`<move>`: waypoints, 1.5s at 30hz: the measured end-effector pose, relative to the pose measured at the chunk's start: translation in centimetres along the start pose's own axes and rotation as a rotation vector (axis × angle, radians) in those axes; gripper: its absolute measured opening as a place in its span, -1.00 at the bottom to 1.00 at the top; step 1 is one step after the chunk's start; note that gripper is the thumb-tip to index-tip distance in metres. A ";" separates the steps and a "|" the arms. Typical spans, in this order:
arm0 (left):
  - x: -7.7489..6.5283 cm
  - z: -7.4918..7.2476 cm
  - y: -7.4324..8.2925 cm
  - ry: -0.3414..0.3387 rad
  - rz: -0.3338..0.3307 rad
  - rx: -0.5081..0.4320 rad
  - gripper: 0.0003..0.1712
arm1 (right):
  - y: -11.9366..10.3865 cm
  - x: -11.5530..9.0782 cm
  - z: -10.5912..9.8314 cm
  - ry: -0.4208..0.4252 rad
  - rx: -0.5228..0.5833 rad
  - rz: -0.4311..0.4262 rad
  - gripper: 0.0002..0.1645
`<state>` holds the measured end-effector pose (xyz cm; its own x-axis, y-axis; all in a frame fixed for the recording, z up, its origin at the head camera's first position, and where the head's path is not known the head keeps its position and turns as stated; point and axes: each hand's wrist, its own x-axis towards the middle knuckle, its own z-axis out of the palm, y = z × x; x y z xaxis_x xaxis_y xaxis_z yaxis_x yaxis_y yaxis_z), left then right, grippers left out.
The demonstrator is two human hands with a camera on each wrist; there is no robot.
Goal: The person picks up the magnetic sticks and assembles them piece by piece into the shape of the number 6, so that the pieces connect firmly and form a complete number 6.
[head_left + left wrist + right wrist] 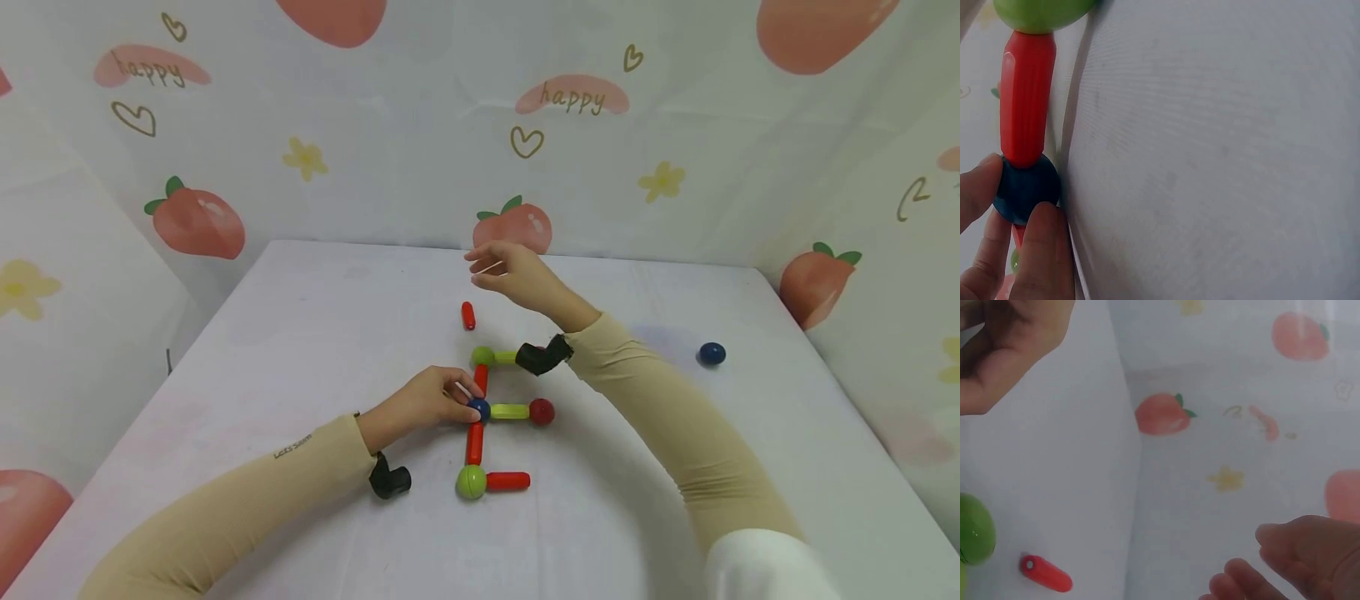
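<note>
My left hand [429,404] pinches a blue ball [1025,190] between thumb and fingers. This ball sits mid-way in a spine of red rods [474,444] on the table, with a green ball [472,482] at the near end and another green ball [482,357] at the far end. From the blue ball a yellow-green rod [510,412] runs right to a red ball [542,412]. A red rod [508,481] sticks out right from the near green ball. My right hand [517,273] hovers, fingers loosely bent and holding nothing, beyond a loose red rod [468,316].
A separate blue ball [712,354] lies at the right of the white table [637,517]. The right wrist camera [543,356] partly covers the far yellow-green rod [505,357] and a red ball. A printed cloth [420,167] hangs behind the table.
</note>
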<state>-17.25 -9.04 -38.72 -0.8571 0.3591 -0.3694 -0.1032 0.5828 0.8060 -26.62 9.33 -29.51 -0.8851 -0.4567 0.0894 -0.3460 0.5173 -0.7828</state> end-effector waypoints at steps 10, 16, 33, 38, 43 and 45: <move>0.0 0.1 0.0 0.000 -0.017 -0.009 -0.73 | 3.3 3.4 2.7 -0.018 0.104 0.209 -0.50; 0.0 0.0 0.0 0.002 -0.012 0.003 -0.73 | 4.5 4.5 4.0 -0.037 0.149 0.321 -0.43; -0.3 -0.1 0.0 0.001 0.024 0.002 -0.74 | 5.2 5.7 6.0 -0.181 -0.115 0.401 -0.36; -0.3 -0.1 0.0 -0.003 0.011 -0.006 -0.74 | 5.3 5.9 6.2 -0.173 -0.128 0.423 -0.43; -0.1 -0.1 0.1 -0.010 0.013 -0.011 -0.73 | 5.4 6.0 6.3 -0.166 -0.121 0.437 -0.56; 0.0 -0.1 0.0 -0.013 0.022 -0.006 -0.73 | 5.5 6.0 6.3 -0.162 -0.126 0.437 -0.58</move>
<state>-17.25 -9.08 -38.65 -0.8523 0.3814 -0.3580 -0.0879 0.5702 0.8168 -31.87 4.90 -37.12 -0.8997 -0.2789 -0.3359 0.0033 0.7650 -0.6440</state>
